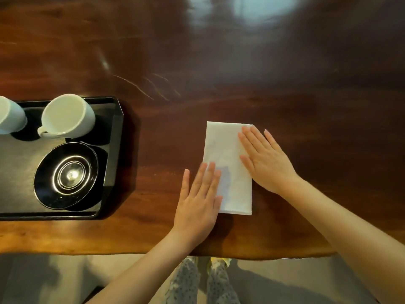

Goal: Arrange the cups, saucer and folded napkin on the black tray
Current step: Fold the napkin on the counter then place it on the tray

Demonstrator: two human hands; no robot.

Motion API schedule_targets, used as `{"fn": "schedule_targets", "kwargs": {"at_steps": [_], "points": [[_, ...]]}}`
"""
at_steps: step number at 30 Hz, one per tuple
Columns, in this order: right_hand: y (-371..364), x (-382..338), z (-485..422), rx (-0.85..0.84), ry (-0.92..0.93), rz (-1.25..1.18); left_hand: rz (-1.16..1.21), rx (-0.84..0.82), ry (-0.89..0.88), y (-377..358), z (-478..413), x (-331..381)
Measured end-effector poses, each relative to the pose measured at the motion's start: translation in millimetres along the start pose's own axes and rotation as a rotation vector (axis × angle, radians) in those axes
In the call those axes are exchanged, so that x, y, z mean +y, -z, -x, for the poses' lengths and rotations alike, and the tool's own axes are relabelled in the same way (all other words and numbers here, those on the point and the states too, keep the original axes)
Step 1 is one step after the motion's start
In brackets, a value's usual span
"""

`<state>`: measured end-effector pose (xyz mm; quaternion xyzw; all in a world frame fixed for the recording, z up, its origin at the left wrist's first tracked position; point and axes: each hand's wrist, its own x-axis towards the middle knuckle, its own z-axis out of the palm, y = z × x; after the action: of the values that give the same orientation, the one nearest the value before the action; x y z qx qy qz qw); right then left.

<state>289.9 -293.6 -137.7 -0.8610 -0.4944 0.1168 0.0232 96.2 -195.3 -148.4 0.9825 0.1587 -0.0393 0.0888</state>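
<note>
Neither hand gripped anything at the time of inspection: the left hand [198,198] lay flat, fingers extended and together, pressing the near-left part of the folded napkin [228,159], while the right hand [264,160] lay equally flat across its right edge. The napkin, a white rectangle, rested on the wooden table [285,84] with its long axis running away from the person, well to the right of the black tray [116,150]. The tray lay to the left of both hands, so the left hand was the nearer of the two to it. On the tray stood a white cup [68,116] at the far side, a second cup [9,117] partly cut off at the frame edge, and a dark glossy saucer [65,175] nearer the person. In my judgement, only the napkin remained to be transferred leftward. No brand, label or legible writing was observed on any item.
</note>
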Motion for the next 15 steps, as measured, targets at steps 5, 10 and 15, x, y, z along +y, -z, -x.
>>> {"fn": "schedule_targets", "kwargs": {"at_steps": [5, 10, 15], "points": [[-2.6, -32.3, -26.9, -0.089, 0.494, 0.102, 0.033, -0.066, -0.11, -10.0, 14.8, 5.5], [8.4, 7.5, -66.3, -0.077, 0.331, 0.092, 0.023, -0.081, -0.113, -9.0, 15.7, 3.9], [19.9, 5.9, -66.3, -0.107, 0.222, 0.148, -0.002, -0.057, -0.162, 4.6, 14.0, 2.4]]}}
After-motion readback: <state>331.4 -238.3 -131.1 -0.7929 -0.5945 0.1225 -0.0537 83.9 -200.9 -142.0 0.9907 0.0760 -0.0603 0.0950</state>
